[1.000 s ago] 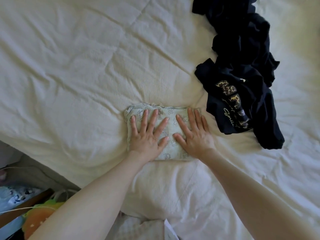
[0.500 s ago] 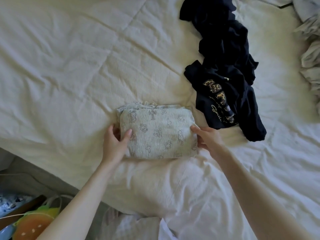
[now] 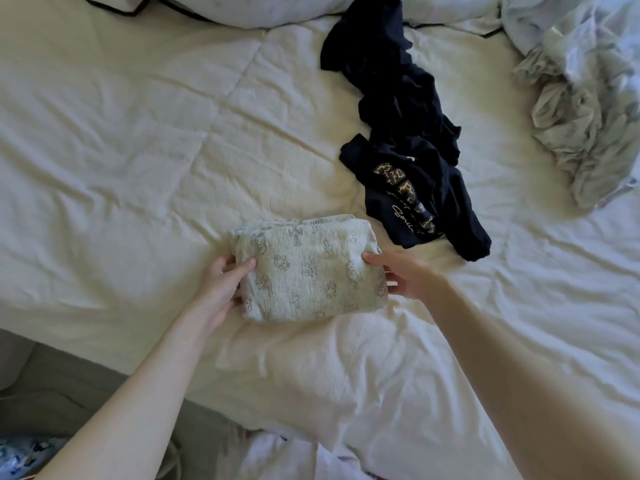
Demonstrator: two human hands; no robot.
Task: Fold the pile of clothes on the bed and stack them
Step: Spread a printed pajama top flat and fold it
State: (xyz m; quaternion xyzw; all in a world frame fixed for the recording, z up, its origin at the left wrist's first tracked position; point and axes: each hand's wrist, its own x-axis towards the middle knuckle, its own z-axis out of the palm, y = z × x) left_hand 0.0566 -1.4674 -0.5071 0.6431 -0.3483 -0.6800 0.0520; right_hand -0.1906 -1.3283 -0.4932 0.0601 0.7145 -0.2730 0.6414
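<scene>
Btwn both hands' fingers [image 3: 247, 264]: folded garment [image 3: 308, 271], thumbs on top.

We could not see the fingers of our left hand [image 3: 221, 284] or right hand [image 3: 403, 277] tucked under the folded printed garment [image 3: 308, 271]. The crumpled pale clothes [image 3: 588, 109] ran off the right edge; the black shirt's [image 3: 408, 161] gold lettering was unreadable.

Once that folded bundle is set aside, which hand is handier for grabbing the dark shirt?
Probably the right hand: it grips the folded garment on the side nearest the black shirt. The left hand is across the bundle.
</scene>
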